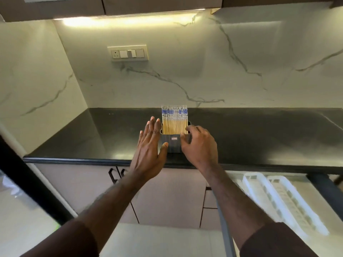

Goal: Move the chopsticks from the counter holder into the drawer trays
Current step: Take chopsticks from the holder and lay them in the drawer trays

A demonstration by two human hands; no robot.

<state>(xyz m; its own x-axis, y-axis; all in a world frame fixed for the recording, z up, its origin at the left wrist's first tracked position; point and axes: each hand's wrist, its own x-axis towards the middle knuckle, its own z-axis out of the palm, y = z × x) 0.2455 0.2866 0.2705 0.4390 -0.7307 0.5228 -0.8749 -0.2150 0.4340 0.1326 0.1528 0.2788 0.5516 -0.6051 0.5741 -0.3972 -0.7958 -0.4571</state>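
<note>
A small dark grey rectangular holder (pixel 171 143) stands near the front edge of the glossy black stone desk (pixel 259 138), and a tight row of pale wooden chopsticks with blue-and-white patterned tops (pixel 174 119) stands upright in it, their ends rising well above its rim. Both hands flank the holder. The left hand (pixel 150 147) is spread flat, fingers straight and close together, pointing away from the person along the holder's left side; its thumb (pixel 163 148) lies against the holder's front left corner, and the fingertips reach up beside the lower part of the chopsticks. It grips nothing. The right hand (pixel 199 143) is curled, loosely cupped around the holder's right side, with its fingertips at the holder's rim, just beside the rightmost chopsticks; whether it presses on the holder or only touches it cannot be told. Neither hand pinches any chopstick. Below the desk's edge on the right, an open drawer shows white plastic slotted trays (pixel 274 199), well apart from the holder. Behind the desk rises a white marble-veined wall with a cream switch plate (pixel 128 52), lit by a warm strip light under the brown upper cabinets (pixel 148 4).
</note>
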